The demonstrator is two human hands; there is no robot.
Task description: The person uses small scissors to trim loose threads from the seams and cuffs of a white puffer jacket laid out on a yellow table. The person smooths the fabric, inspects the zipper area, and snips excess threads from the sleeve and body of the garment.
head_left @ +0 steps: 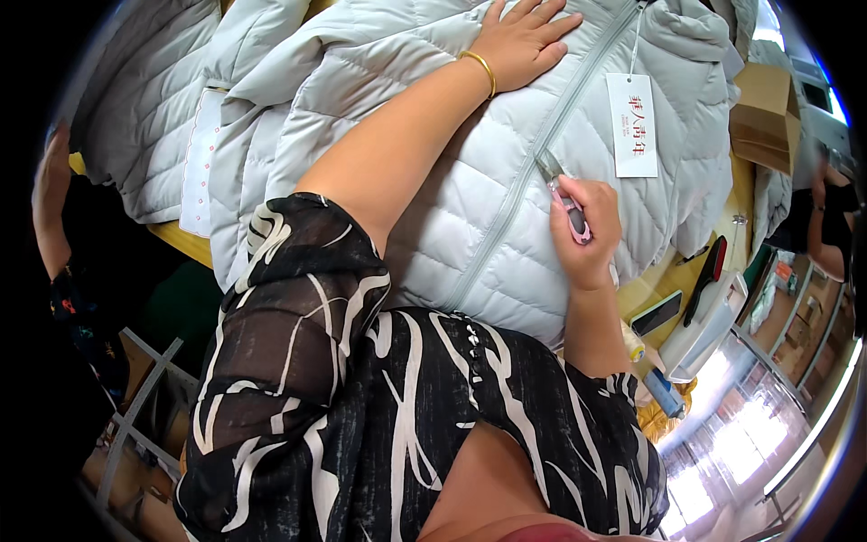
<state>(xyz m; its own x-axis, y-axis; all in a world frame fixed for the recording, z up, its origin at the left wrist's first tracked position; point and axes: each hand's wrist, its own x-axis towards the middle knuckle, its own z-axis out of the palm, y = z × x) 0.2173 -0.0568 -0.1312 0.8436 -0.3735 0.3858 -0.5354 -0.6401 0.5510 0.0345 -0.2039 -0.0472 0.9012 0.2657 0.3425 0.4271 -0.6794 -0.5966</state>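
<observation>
Across the middle of the scene, from the far edge to the person's body on the near side, lies a pale grey quilted padded jacket (pixel 497 126), which covers most of a yellow-brown wooden table (pixel 167 237). It looks light, soft and springy, probably a little slippery on its smooth shell, so a flat palm should steady it better than a pinch; the seams and the grey zip strip (pixel 507 217), running from far right to near left, look like the firmest places to take hold. Thin cloth beside a blade could snag easily. At the right, an open brown cardboard box (pixel 763 117) and, nearer, a white plastic tray (pixel 700 330) bound the room on that side; at the left, the table's edge shows under the cloth. More freedom lies over the panels on either side of the strip. The left hand (pixel 528 43) presses flat on the far part of the jacket, fingers spread, holding nothing. The right hand (pixel 591 226) is closed around small snips with pink-and-grey handles (pixel 572 215), their metal blades at the strip. Right of them rests a white rectangular hang tag (pixel 632 126), hanging on a cord; nearer right, a dark phone (pixel 657 313).
</observation>
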